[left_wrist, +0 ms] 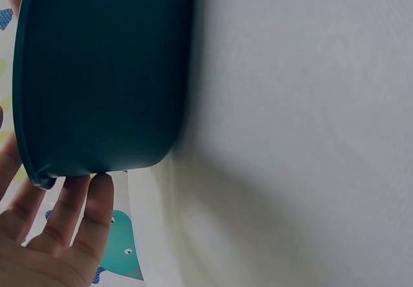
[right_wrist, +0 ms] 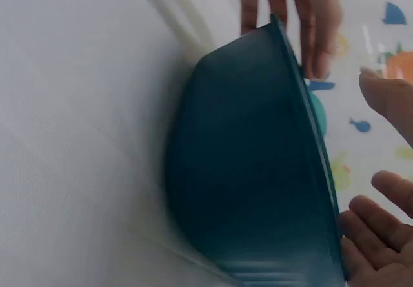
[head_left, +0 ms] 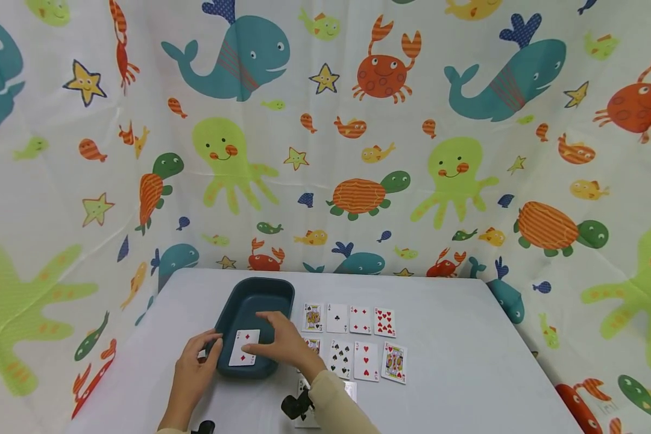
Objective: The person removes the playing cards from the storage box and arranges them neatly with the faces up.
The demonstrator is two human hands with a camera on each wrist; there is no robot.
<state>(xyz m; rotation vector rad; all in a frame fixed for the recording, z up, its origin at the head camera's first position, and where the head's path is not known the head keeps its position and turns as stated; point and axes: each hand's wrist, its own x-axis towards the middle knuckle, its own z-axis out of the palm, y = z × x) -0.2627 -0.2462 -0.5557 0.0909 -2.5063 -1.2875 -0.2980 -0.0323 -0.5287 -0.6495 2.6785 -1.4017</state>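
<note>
A dark teal tray (head_left: 255, 295) stands on the white table, with a red diamond playing card (head_left: 237, 349) face up inside its near end. At the tray's left rim, my left hand (head_left: 194, 367) grips the edge with bent fingers. The left wrist view has fingertips (left_wrist: 100, 184) touching the tray's outer wall. My right hand (head_left: 282, 340) reaches over the tray's right side, thumb and fingers spread apart. Its thumb tip lies over the card's right edge; whether it touches the card I cannot tell. The right wrist view shows nothing pinched between those fingers.
Right of the tray, face-up cards lie in rows, among them a club card (head_left: 337, 318), a three of hearts (head_left: 366, 361) and a face card (head_left: 394, 363). My right forearm partly hides a nearer row. A sea-animal curtain (head_left: 314, 150) hangs behind the table (head_left: 466, 361).
</note>
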